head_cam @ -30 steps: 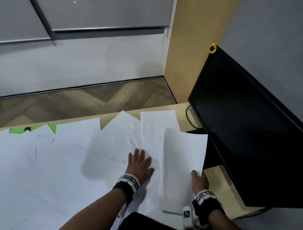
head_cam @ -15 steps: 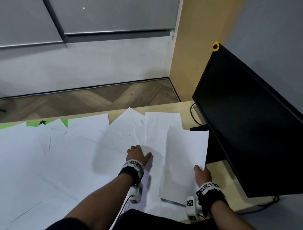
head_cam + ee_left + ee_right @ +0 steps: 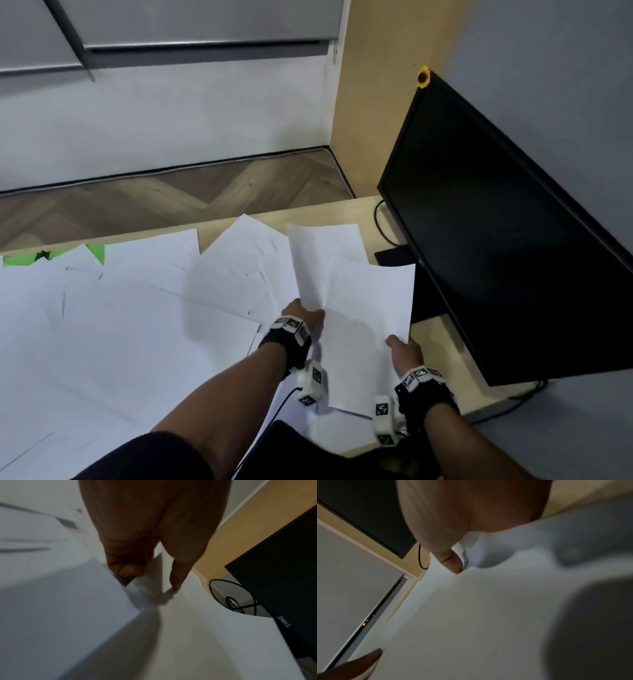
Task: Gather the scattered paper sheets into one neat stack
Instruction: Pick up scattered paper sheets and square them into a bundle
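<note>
Beside the dark monitor (image 3: 507, 246), at the right end of the desk (image 3: 435, 335), the person works with two sheets raised off the spread of loose paper (image 3: 120, 325) that covers most of the desktop. The left hand (image 3: 301, 313) pinches the near edge of one lifted sheet (image 3: 318, 260), thumb on top and fingers curled beneath, as the left wrist view shows. The right hand (image 3: 402, 353) holds a second sheet (image 3: 370, 325) by its near right corner, thumb pressed onto the paper; its other fingers are hidden under the sheet.

To do this step well, the left sheet probably wants sliding over the right one with long edges parallel, then both squared at a shared corner before any more are added. A light pinch near the edge should keep the paper from creasing, and the far corners need watching so they clear the monitor stand.

Half a second ago the left hand lay on the paper with its sheet flat on the desk; now that sheet is up and tilted towards the right one. The right hand has barely shifted.
</note>
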`<state>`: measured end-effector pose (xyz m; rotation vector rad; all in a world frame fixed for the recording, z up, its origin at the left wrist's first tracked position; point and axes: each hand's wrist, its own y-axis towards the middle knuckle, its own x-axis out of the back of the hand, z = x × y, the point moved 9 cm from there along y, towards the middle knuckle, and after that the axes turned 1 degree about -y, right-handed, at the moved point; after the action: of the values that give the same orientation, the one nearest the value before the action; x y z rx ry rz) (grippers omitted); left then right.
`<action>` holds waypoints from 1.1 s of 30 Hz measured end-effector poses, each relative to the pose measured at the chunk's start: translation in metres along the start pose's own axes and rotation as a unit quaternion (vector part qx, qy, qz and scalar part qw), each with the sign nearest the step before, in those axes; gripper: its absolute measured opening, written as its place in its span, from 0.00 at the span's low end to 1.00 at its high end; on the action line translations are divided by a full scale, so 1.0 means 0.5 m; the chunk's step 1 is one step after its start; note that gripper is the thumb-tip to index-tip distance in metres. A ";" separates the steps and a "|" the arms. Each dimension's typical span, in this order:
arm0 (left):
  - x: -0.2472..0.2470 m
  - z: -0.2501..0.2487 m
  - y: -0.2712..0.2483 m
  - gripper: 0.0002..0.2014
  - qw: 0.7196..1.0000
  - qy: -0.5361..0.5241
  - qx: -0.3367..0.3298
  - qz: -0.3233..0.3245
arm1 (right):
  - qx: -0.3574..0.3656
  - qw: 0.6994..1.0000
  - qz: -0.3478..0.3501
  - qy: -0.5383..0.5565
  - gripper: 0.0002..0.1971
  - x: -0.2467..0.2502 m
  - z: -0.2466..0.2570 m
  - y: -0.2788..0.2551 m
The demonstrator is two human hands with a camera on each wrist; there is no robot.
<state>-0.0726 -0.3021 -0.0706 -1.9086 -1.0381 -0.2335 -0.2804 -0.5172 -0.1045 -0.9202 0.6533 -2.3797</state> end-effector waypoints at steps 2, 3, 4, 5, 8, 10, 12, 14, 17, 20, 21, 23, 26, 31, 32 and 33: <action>-0.006 -0.017 -0.003 0.18 0.999 0.014 -0.029 0.009 | -0.011 1.000 0.004 0.006 0.10 0.006 -0.003 0.000; -0.003 -0.022 -0.003 0.18 0.999 0.008 -0.039 0.011 | -0.014 1.000 0.002 0.016 0.10 0.010 -0.004 0.000; 0.006 -0.025 -0.003 0.18 0.999 -0.001 -0.046 0.008 | -0.015 0.999 -0.003 0.030 0.12 0.016 -0.005 0.003; 0.017 -0.025 0.001 0.19 0.999 -0.014 -0.053 0.005 | -0.018 0.999 -0.009 0.044 0.14 0.021 -0.006 0.004; 0.046 -0.016 0.011 0.22 0.994 -0.086 -0.059 0.042 | -0.032 0.997 -0.009 0.073 0.11 0.030 -0.003 0.000; 0.062 -0.001 0.017 0.26 0.984 -0.151 -0.060 0.071 | -0.044 0.995 0.004 0.090 0.11 0.025 0.001 -0.003; 0.092 0.023 0.031 0.27 0.966 -0.246 -0.055 0.055 | -0.047 0.993 0.018 0.106 0.16 0.016 0.003 0.004; 0.131 0.040 0.027 0.26 0.948 -0.314 -0.056 0.015 | -0.044 0.992 0.037 0.116 0.19 0.001 0.003 0.016; 0.171 0.047 -0.010 0.20 0.970 -0.225 -0.088 -0.016 | -0.048 0.989 0.059 0.124 0.20 -0.024 0.010 0.010; 0.139 0.072 -0.039 0.14 0.992 -0.043 -0.111 0.047 | -0.047 0.989 0.077 0.118 0.21 -0.044 0.022 0.002; 0.120 0.092 -0.048 0.14 0.991 -0.013 -0.103 0.086 | -0.044 0.990 0.082 0.105 0.20 -0.050 0.028 -0.004; 0.086 0.131 -0.060 0.13 0.986 0.034 -0.083 0.140 | -0.035 0.995 0.078 0.057 0.14 -0.051 0.043 -0.014; 0.060 0.170 -0.061 0.14 0.987 0.025 -0.046 0.152 | -0.010 0.997 0.080 -0.020 0.08 -0.061 0.065 -0.019; 0.041 0.154 -0.067 0.07 0.992 -0.045 -0.063 0.099 | 0.005 0.992 0.083 -0.091 0.09 -0.090 0.080 -0.035; 0.033 0.156 -0.063 0.08 0.993 -0.045 -0.066 0.089 | 0.004 0.991 0.089 -0.100 0.09 -0.098 0.078 -0.039; 0.027 0.155 -0.066 0.14 0.992 -0.071 -0.066 0.080 | 0.003 0.989 0.095 -0.112 0.10 -0.107 0.072 -0.042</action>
<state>-0.1073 -0.2259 -0.0858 -2.1419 -0.9757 -0.0761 -0.2258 -0.4781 -0.0935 -1.0540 0.6165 -2.0728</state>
